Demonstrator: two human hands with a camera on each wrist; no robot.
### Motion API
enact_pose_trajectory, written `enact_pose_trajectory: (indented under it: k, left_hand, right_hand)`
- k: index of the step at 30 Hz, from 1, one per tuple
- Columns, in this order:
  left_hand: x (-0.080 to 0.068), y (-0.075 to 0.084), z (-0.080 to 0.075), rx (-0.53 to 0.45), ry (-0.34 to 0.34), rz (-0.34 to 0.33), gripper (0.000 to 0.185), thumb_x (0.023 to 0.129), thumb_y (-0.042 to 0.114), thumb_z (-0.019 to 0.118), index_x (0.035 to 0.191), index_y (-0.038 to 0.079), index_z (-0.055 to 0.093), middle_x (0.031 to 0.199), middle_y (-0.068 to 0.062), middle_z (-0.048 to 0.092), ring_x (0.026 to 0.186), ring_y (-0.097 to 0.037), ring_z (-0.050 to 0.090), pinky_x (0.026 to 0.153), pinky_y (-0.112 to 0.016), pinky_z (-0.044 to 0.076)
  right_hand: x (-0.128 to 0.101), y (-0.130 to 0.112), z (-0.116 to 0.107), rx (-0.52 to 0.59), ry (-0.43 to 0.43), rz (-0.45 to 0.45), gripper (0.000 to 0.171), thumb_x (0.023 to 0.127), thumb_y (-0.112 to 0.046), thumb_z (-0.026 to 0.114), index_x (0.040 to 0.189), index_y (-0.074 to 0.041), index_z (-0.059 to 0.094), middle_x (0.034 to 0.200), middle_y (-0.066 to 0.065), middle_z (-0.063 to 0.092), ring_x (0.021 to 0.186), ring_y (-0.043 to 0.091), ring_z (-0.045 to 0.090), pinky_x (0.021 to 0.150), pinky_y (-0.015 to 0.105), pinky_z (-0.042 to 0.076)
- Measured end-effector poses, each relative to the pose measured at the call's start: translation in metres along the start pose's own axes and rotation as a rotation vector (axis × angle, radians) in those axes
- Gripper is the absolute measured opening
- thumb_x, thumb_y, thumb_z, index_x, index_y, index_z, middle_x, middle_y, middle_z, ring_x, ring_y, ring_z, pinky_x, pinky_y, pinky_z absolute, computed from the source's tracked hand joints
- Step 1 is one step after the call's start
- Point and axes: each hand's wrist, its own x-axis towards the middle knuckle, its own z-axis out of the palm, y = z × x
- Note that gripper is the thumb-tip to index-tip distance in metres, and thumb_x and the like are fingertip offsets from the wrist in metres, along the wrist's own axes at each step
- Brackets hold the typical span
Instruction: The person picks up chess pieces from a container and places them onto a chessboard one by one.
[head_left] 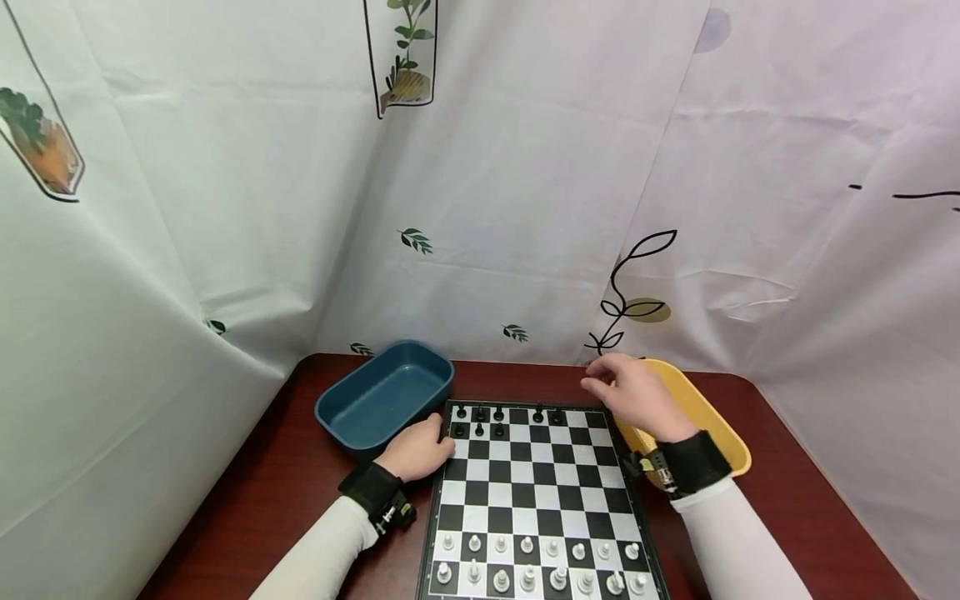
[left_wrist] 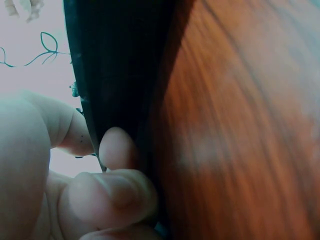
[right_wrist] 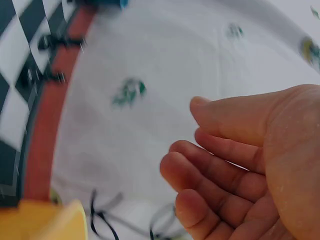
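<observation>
Head view first: the chess board (head_left: 534,475) sits at the bottom centre of the frame on a dark red worktop (head_left: 285,475). White pieces (head_left: 501,581) fill two rows along the bottom edge, while the black pieces (head_left: 499,430) at the far end have gaps, mostly on the right, so my read is that the black side is being set out (could be packing away, a still won't settle it). Blue tray (head_left: 397,392) is up and left of the board, nothing showing inside. Yellow tray (head_left: 720,425) is over on the right, partly covered by the right hand (head_left: 641,398), so can't vouch for what's in there. Left hand (head_left: 417,448) is at the board's upper left edge.

Left wrist view: thumb and fingers, lower left, grip the board's dark rim, I'd guess to steady it.

Right wrist view: right hand's fingers are loosely bent, nothing in them; two blurry black pieces upper left, just a corner of the yellow tray lower left. Next move probably calls for a careful pinch on one small piece without bumping its neighbours.
</observation>
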Motion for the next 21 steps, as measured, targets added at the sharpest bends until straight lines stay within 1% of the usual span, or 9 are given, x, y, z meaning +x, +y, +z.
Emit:
enact_pose_trajectory:
  k: [5, 8, 13, 16, 18, 21]
  left_hand:
    - [0.0, 0.001, 0.0, -0.001, -0.004, -0.003, 0.047, 0.103, 0.028, 0.06, 0.136, -0.006, 0.064, 0.119, -0.017, 0.073, 0.093, -0.023, 0.069, 0.088, -0.048, 0.057]
    - [0.0, 0.001, -0.001, -0.002, -0.003, -0.006, 0.049, 0.103, 0.027, 0.061, 0.138, -0.006, 0.064, 0.122, -0.017, 0.073, 0.095, -0.023, 0.069, 0.089, -0.049, 0.057]
    - [-0.001, 0.001, -0.002, -0.003, -0.009, -0.01, 0.047, 0.103, 0.028, 0.061, 0.136, -0.005, 0.064, 0.119, -0.016, 0.073, 0.093, -0.022, 0.068, 0.088, -0.048, 0.056]
    - [0.0, 0.001, -0.002, -0.002, -0.007, -0.007, 0.045, 0.103, 0.028, 0.061, 0.134, -0.004, 0.065, 0.116, -0.015, 0.072, 0.091, -0.022, 0.067, 0.087, -0.048, 0.056]
    - [0.0, 0.001, -0.002, -0.001, -0.007, -0.007, 0.045, 0.103, 0.028, 0.061, 0.134, -0.004, 0.065, 0.114, -0.014, 0.072, 0.09, -0.021, 0.067, 0.086, -0.047, 0.056]
    - [0.0, 0.001, -0.001, -0.002, -0.009, -0.009, 0.044, 0.103, 0.028, 0.061, 0.134, -0.004, 0.065, 0.113, -0.014, 0.072, 0.089, -0.021, 0.066, 0.086, -0.047, 0.056]
  right_hand:
    - [-0.011, 0.023, -0.026, -0.049, 0.062, 0.029, 0.014, 0.102, -0.019, 0.081, 0.108, -0.006, 0.081, 0.103, 0.01, 0.077, 0.088, 0.026, 0.069, 0.077, 0.046, 0.054]
    - [-0.017, 0.034, -0.037, -0.062, 0.066, 0.068, 0.017, 0.101, -0.019, 0.082, 0.11, -0.005, 0.081, 0.102, 0.01, 0.078, 0.088, 0.027, 0.069, 0.078, 0.047, 0.054]
    - [-0.021, 0.051, -0.047, -0.105, 0.013, 0.106, 0.019, 0.101, -0.022, 0.082, 0.109, -0.005, 0.08, 0.098, 0.008, 0.077, 0.087, 0.027, 0.069, 0.077, 0.047, 0.053]
    - [-0.023, 0.059, -0.051, -0.133, -0.026, 0.127, 0.021, 0.1, -0.023, 0.083, 0.107, -0.004, 0.08, 0.097, 0.008, 0.077, 0.085, 0.027, 0.069, 0.076, 0.049, 0.054]
    - [-0.024, 0.065, -0.051, -0.154, -0.064, 0.142, 0.024, 0.099, -0.023, 0.083, 0.107, -0.001, 0.079, 0.097, 0.011, 0.077, 0.086, 0.03, 0.07, 0.077, 0.053, 0.055]
    - [-0.026, 0.072, -0.05, -0.186, -0.122, 0.173, 0.029, 0.097, -0.024, 0.084, 0.11, 0.002, 0.079, 0.1, 0.014, 0.078, 0.09, 0.033, 0.072, 0.082, 0.057, 0.057]
